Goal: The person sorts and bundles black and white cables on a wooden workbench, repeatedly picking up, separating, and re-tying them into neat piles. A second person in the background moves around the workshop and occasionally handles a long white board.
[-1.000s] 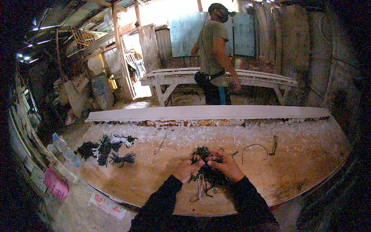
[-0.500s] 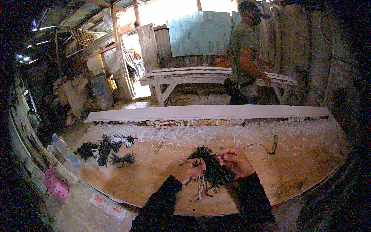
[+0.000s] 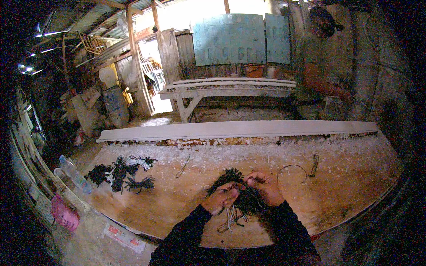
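Note:
A thick bundle of dark cords point(image 3: 251, 203) lies on the wooden tabletop in front of me, its looped ends fanning out at the top. My left hand point(image 3: 220, 198) is closed on the bundle's left side, thumb uppermost. From the right, my right hand point(image 3: 267, 188) reaches over the bundle with its fingertips pinched together close to the left thumb. Whatever is between those fingertips is too small to make out. Below the left hand, some pale cord loops point(image 3: 230, 218) spill onto the wood.
Several tied cord bundles point(image 3: 119, 176) lie at left, near a clear plastic bottle point(image 3: 74, 174). Loose cord pieces point(image 3: 314, 166) rest farther back. A long white slab point(image 3: 239, 129) lines the table's far edge. Behind it stand a white bench point(image 3: 230, 90) and, at right, another person point(image 3: 313, 66).
My hands have drawn together over the bundle, the right moving slightly left. The person behind has moved to the right, away from the bench's middle.

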